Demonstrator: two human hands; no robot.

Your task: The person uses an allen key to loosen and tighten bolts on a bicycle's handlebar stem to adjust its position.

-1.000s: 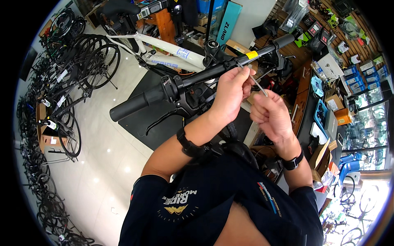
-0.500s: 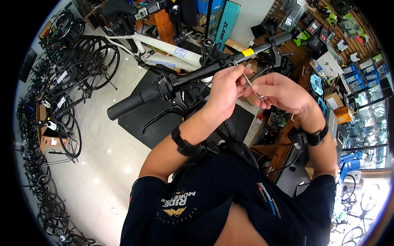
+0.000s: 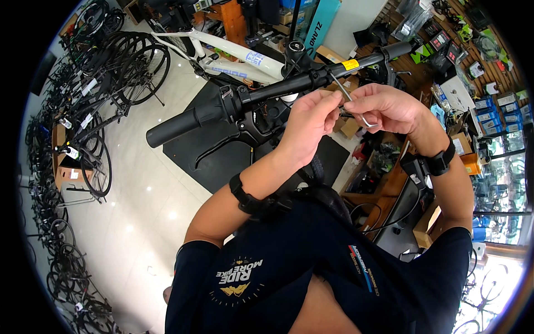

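Observation:
A thin metal hex key (image 3: 340,86) slants from the stem clamp area of the handlebar down to its bent end below my fingers. My right hand (image 3: 386,107) pinches it between thumb and fingers. My left hand (image 3: 309,123) is closed in a pinch just left of the key; whether anything is between its fingertips is hidden. Beyond both hands runs the black handlebar (image 3: 282,87), with a yellow label right of its middle. Its left grip (image 3: 173,128) and left brake lever (image 3: 217,148) lie left of my left hand.
The white bicycle frame (image 3: 236,52) extends back left over a black mat (image 3: 206,173). Many bicycles (image 3: 146,72) line the left side. A wooden workbench (image 3: 384,201) with cables and parts stands at right, below a slatted wall (image 3: 439,16) hung with packaged goods.
Both hands and the hex key have shifted slightly to the right in the picture. My right hand has moved up along the key, and my left fingertips are now more beside it.

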